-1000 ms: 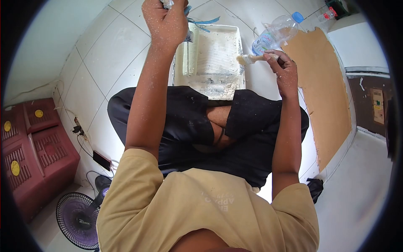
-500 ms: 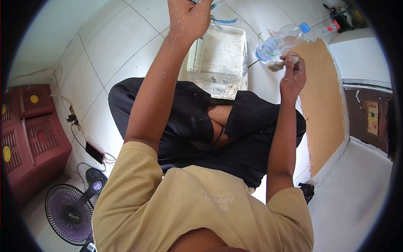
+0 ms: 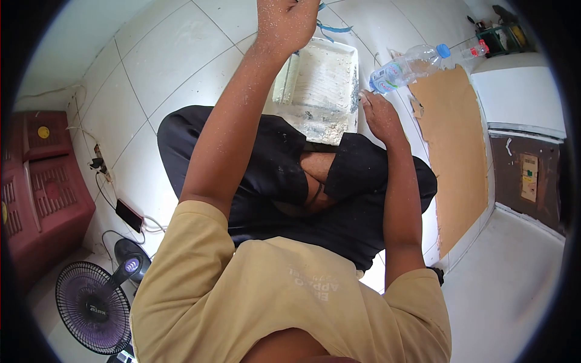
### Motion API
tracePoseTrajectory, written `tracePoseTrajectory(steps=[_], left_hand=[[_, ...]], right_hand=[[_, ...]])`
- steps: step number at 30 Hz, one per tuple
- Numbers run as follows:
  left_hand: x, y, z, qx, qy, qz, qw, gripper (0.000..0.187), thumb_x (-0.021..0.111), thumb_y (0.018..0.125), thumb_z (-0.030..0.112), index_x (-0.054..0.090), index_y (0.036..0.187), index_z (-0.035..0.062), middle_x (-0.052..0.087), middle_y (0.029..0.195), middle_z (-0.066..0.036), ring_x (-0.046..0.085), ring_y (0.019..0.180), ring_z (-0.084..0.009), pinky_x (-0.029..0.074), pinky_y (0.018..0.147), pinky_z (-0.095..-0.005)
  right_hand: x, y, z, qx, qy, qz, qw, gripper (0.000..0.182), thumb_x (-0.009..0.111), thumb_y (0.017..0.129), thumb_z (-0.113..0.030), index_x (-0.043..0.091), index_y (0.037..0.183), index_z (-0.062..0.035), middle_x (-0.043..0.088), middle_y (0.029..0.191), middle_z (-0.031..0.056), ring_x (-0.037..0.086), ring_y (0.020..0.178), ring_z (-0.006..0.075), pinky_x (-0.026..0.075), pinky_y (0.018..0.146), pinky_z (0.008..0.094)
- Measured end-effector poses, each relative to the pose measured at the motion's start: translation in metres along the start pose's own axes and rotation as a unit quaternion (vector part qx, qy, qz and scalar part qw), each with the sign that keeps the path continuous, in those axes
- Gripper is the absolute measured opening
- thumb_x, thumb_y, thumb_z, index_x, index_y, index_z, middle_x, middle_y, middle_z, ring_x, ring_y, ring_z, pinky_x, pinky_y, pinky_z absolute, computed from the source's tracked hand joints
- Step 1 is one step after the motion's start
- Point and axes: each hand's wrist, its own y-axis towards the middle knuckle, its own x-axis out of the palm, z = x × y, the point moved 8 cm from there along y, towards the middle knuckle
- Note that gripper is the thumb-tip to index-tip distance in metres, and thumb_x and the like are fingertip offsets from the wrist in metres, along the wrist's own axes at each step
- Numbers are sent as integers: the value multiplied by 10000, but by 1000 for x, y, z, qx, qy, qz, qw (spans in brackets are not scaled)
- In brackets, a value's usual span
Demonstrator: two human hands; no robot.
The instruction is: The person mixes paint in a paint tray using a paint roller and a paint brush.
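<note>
A white paint tray [image 3: 354,72], smeared with whitish paint and lumpy residue, lies on the floor in front of my crossed legs. A pale paint roller [image 3: 283,81] rests along its left side. My left hand [image 3: 287,24], speckled with white, is closed above the tray's far left corner; the top edge of the view cuts off its fingers, so its hold is hidden. Beside the tray's right rim is my right hand [image 3: 381,118], fingers bent together with a whitish bit at the tips. A plastic bottle [image 3: 408,68] with a blue cap lies just beyond it.
A brown cardboard sheet [image 3: 454,163] lies along the right. Blue strips [image 3: 333,29] are behind the tray. To the left are maroon plastic furniture [image 3: 51,181], a phone [image 3: 129,216] with cables, and a fan [image 3: 94,307]. A red-capped bottle [image 3: 475,50] lies at the far right.
My right hand has moved left and down, from near the bottle to the tray's right rim. The whitish-tan piece it held is now mostly hidden. The view has shifted slightly.
</note>
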Motion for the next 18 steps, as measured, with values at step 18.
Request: tracePoseTrajectory(steps=[18], left_hand=[[-3, -1, 2, -2, 31, 9, 999, 295, 653, 1067, 263, 582, 842, 84, 503, 690, 62, 455, 599, -44, 381, 522, -258]], right_hand=[[-12, 1, -16, 16, 76, 31, 996, 350, 538, 1069, -294, 666, 1200, 5, 717, 1085, 291, 675, 1030, 477, 512, 909, 531]])
